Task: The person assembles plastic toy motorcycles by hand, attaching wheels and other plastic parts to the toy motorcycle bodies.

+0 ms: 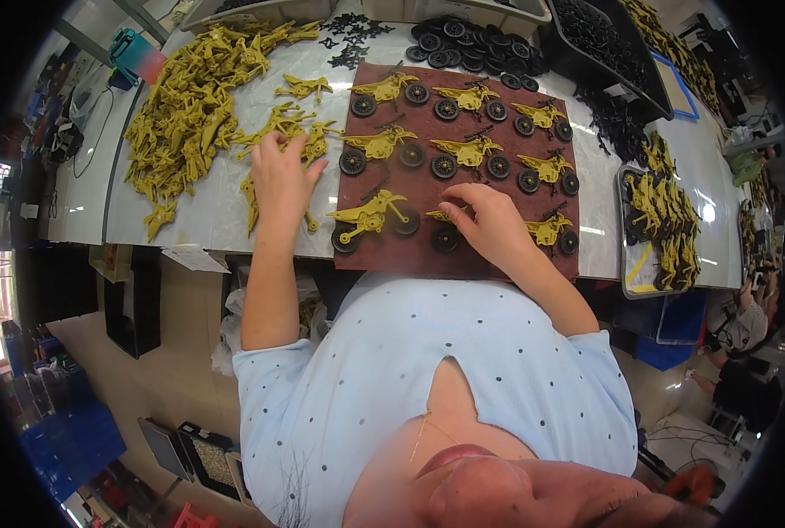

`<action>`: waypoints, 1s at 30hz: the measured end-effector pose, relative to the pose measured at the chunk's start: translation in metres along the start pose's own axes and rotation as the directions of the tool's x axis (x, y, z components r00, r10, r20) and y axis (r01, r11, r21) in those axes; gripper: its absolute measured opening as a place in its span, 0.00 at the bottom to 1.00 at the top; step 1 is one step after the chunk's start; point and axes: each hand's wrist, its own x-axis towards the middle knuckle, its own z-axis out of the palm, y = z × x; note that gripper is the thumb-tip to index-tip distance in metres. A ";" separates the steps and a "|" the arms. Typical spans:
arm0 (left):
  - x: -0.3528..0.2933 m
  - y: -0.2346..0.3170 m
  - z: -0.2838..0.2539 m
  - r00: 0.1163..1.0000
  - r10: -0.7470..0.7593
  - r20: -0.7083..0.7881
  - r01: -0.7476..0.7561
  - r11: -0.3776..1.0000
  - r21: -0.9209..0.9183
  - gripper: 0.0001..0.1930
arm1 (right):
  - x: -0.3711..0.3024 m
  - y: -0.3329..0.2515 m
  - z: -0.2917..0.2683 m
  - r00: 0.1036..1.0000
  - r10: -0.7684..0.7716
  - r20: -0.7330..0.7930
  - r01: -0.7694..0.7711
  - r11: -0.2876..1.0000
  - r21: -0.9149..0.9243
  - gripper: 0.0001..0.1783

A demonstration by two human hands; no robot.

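Observation:
My left hand point(284, 180) is over a few loose yellow plastic motorcycle bodies point(273, 121) on the left of the table. Its thumb stands apart from the bent fingers, whose tips touch the pieces. On the brown mat point(419, 255), my right hand point(489, 220) is closed at the front middle place. Thumb and forefinger pinch a yellow toy motorcycle body point(439, 215), mostly hidden under the hand. Just below it lies a black wheel point(446, 238). Beside it, at front left, another yellow body point(370, 214) rests with black wheels.
Rows of yellow bodies with paired wheels cover the mat. A big heap of yellow parts point(186, 123) lies at left. Black wheels point(471, 44) are piled behind the mat, near a black bin point(599, 53). At right, a tray point(636, 264) holds yellow-and-black motorcycles.

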 end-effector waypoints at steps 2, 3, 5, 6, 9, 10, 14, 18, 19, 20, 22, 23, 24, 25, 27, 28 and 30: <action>0.003 0.005 0.001 0.997 0.067 -0.033 -0.066 0.997 0.038 0.19 | 0.000 -0.001 0.001 1.000 -0.007 0.004 0.007 1.000 -0.004 0.12; 0.005 0.007 0.004 0.998 0.055 -0.005 -0.055 0.993 0.100 0.18 | 0.000 -0.002 0.001 1.000 -0.010 0.004 0.010 1.000 -0.006 0.12; 0.011 0.004 0.011 0.999 0.044 0.024 -0.047 0.986 0.161 0.16 | -0.001 -0.004 0.000 1.000 -0.006 0.002 0.006 1.000 0.001 0.12; 0.013 0.000 0.014 0.998 0.047 0.042 -0.054 0.981 0.188 0.15 | -0.002 -0.004 0.000 1.000 -0.002 0.000 0.002 1.000 0.009 0.12; 0.019 -0.004 0.015 0.996 0.055 0.068 -0.069 0.972 0.226 0.12 | -0.004 -0.002 -0.002 1.000 -0.002 0.001 0.002 1.000 0.018 0.12; 0.020 -0.004 0.016 0.995 0.057 0.077 -0.074 0.969 0.236 0.10 | -0.005 -0.002 -0.002 1.000 0.002 -0.003 -0.002 1.000 0.019 0.12; 0.026 -0.006 0.018 0.996 0.093 -0.004 -0.090 0.976 0.197 0.10 | -0.008 0.003 -0.006 0.998 -0.014 -0.063 0.016 1.000 0.024 0.11; 0.025 0.020 -0.004 0.983 0.117 -0.139 -0.106 0.991 0.083 0.10 | -0.006 0.015 -0.010 0.961 -0.104 -0.257 0.131 0.987 0.091 0.12; 0.019 0.032 -0.013 0.962 0.139 -0.234 -0.156 0.986 -0.054 0.11 | -0.006 0.016 -0.014 0.962 -0.089 -0.259 0.116 0.989 0.091 0.12; 0.012 0.049 -0.021 0.963 0.145 -0.225 -0.164 0.984 -0.067 0.11 | -0.004 0.016 -0.020 0.987 0.058 -0.153 0.004 0.926 0.377 0.13; -0.005 0.088 -0.032 0.924 0.357 -0.136 -0.382 0.878 -0.288 0.15 | -0.004 0.011 -0.030 0.983 0.174 0.063 -0.166 0.680 0.714 0.16; -0.011 0.099 -0.028 0.871 0.478 -0.113 -0.488 0.821 -0.295 0.18 | -0.005 0.012 -0.030 0.981 0.184 0.062 -0.172 0.680 0.713 0.16; -0.017 0.108 -0.022 0.802 0.590 -0.092 -0.586 0.751 -0.304 0.21 | -0.007 0.013 -0.031 0.979 0.156 0.132 -0.199 0.587 0.785 0.15; -0.023 0.116 -0.018 0.740 0.669 -0.066 -0.652 0.690 -0.315 0.29 | -0.009 0.015 -0.032 0.973 0.121 0.195 -0.229 0.484 0.844 0.15; -0.036 0.129 -0.013 0.719 0.694 -0.035 -0.641 0.643 -0.420 0.27 | -0.013 0.020 -0.036 0.963 0.165 0.211 -0.268 0.600 0.754 0.15; -0.041 0.134 -0.011 0.719 0.694 -0.037 -0.639 0.640 -0.427 0.27 | -0.014 0.022 -0.038 0.954 0.201 0.224 -0.300 0.700 0.648 0.16; -0.048 0.141 -0.007 0.741 0.671 0.006 -0.597 0.664 -0.450 0.26 | -0.020 0.026 -0.038 0.948 0.240 0.208 -0.317 0.710 0.629 0.17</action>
